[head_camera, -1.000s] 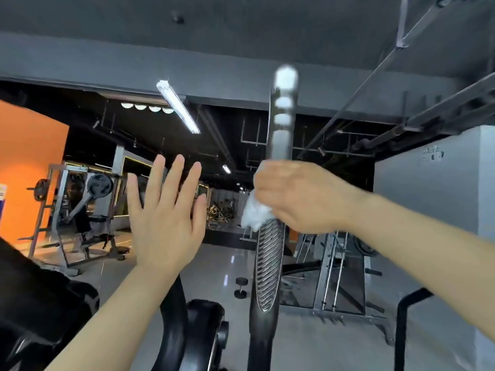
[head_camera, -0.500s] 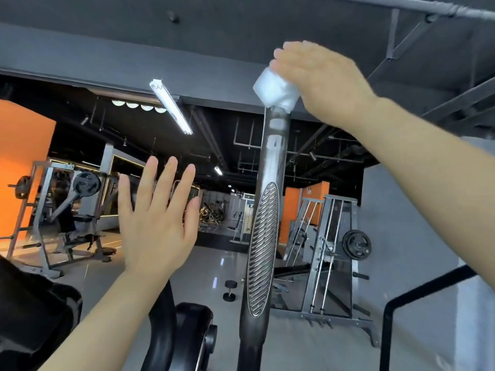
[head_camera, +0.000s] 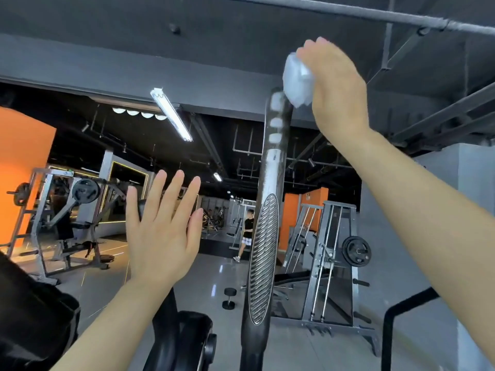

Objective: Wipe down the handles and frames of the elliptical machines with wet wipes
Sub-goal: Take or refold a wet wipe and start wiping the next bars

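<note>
An upright elliptical handle rises through the middle of the head view, dark and shiny with a ribbed oval grip panel. My right hand is raised at the handle's top end and holds a bunched white wet wipe, which touches the handle's tip. My left hand is held up to the left of the handle, palm forward, fingers straight and spread, touching nothing. The elliptical's black frame and housing show at the bottom.
A black rail stands at the lower right. Beyond are weight racks, a bench machine with plates, a small dumbbell on the floor, and a person far back. A dark object fills the lower left.
My right hand slid the wipe up the handle from the grip to its top end, then shifted slightly to the right of the tip. My left hand stayed raised and open.
</note>
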Demonstrator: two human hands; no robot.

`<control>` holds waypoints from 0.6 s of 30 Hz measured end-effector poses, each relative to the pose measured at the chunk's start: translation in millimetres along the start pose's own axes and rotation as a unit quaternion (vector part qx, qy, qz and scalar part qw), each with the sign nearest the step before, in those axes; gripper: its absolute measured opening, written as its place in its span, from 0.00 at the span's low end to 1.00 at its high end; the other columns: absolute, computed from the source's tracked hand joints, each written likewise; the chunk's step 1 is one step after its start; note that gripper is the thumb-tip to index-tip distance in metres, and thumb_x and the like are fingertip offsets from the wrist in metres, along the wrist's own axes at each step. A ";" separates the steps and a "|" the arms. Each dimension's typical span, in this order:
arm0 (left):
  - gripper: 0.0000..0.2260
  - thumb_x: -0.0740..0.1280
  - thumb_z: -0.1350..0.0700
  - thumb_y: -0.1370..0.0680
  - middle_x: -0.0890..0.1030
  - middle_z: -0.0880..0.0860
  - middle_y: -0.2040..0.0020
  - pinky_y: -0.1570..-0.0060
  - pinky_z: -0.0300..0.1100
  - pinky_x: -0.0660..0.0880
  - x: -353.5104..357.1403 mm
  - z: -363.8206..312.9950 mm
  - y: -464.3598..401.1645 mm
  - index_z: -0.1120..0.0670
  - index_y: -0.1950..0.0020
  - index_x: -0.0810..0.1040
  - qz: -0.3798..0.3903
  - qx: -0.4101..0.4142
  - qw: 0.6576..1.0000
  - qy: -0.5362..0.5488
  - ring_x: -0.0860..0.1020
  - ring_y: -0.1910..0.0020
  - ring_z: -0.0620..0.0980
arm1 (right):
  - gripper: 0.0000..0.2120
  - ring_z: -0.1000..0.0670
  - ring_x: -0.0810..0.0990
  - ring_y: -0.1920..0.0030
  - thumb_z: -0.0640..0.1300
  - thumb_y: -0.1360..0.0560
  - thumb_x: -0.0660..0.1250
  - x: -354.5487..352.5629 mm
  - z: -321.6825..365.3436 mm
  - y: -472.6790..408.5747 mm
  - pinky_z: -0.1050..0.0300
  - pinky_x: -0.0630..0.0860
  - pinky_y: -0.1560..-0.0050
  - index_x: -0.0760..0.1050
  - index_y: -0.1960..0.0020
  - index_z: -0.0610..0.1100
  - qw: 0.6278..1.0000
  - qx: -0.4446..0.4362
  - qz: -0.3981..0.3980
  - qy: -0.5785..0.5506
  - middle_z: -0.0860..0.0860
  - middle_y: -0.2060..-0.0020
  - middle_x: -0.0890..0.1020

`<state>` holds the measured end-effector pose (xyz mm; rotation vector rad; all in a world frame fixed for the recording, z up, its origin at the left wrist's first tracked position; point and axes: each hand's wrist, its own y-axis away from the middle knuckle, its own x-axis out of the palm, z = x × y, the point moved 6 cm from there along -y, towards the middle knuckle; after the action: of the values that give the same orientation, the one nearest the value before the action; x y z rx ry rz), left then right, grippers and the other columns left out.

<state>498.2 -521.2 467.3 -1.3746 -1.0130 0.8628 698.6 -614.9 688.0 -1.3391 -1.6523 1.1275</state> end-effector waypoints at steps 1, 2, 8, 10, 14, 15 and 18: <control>0.22 0.52 0.48 0.17 0.71 0.56 0.27 0.25 0.57 0.45 -0.1 0.0 -0.6 0.51 0.25 0.67 0.012 -0.006 1.000 0.004 0.62 0.24 0.57 | 0.22 0.42 0.69 0.29 0.34 0.22 0.53 6.3 -3.6 -8.2 0.66 0.57 0.32 0.71 0.29 0.38 1.000 0.017 0.006 -0.013 0.42 0.31 0.73; 0.22 0.52 0.48 0.17 0.70 0.56 0.26 0.24 0.56 0.43 -0.9 0.0 -1.0 0.51 0.24 0.67 0.023 -0.015 1.000 0.013 0.61 0.23 0.56 | 0.22 0.42 0.70 0.29 0.33 0.21 0.52 16.7 -3.7 -11.2 0.64 0.60 0.32 0.70 0.29 0.38 0.998 0.037 0.033 -0.038 0.42 0.31 0.73; 0.23 0.49 0.47 0.17 0.62 0.53 0.22 0.24 0.50 0.35 -13.3 -20.9 -17.6 0.49 0.22 0.62 0.036 -0.027 0.992 0.121 0.54 0.21 0.52 | 0.24 0.51 0.67 0.29 0.31 0.20 0.53 48.6 21.0 60.4 0.82 0.53 0.40 0.66 0.25 0.43 0.954 0.190 0.020 -0.230 0.47 0.27 0.69; 0.23 0.48 0.47 0.17 0.61 0.51 0.21 0.24 0.49 0.38 -16.7 -37.3 -28.2 0.49 0.22 0.61 0.040 -0.013 0.986 0.159 0.53 0.21 0.50 | 0.27 0.53 0.70 0.33 0.28 0.21 0.54 52.5 30.6 95.4 0.82 0.54 0.40 0.64 0.24 0.43 0.952 0.186 0.019 -0.244 0.44 0.30 0.72; 0.23 0.48 0.46 0.17 0.60 0.49 0.21 0.24 0.48 0.42 -13.2 -76.3 -36.4 0.47 0.22 0.57 0.095 0.045 0.968 0.230 0.54 0.22 0.46 | 0.27 0.57 0.71 0.35 0.29 0.20 0.56 45.7 42.6 160.3 0.81 0.61 0.39 0.63 0.24 0.50 0.927 0.223 0.094 -0.286 0.54 0.34 0.73; 0.23 0.47 0.45 0.18 0.59 0.48 0.21 0.24 0.46 0.41 -9.8 -83.1 -35.2 0.46 0.22 0.57 0.117 0.052 0.961 0.243 0.53 0.22 0.45 | 0.25 0.58 0.72 0.36 0.30 0.19 0.55 40.6 39.6 164.6 0.81 0.62 0.41 0.66 0.25 0.47 0.919 0.239 0.098 -0.297 0.56 0.37 0.73; 0.25 0.44 0.41 0.20 0.55 0.42 0.21 0.27 0.37 0.32 2.2 -94.1 -32.7 0.42 0.22 0.55 0.178 0.060 0.949 0.252 0.51 0.23 0.39 | 0.22 0.61 0.69 0.41 0.32 0.18 0.54 26.9 8.1 133.0 0.86 0.60 0.53 0.68 0.27 0.44 0.884 0.331 0.027 -0.328 0.58 0.40 0.71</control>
<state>583.9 -554.0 506.0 -1.5890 -0.3190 0.7592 732.5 -579.7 561.2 -0.5781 -1.4179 2.1018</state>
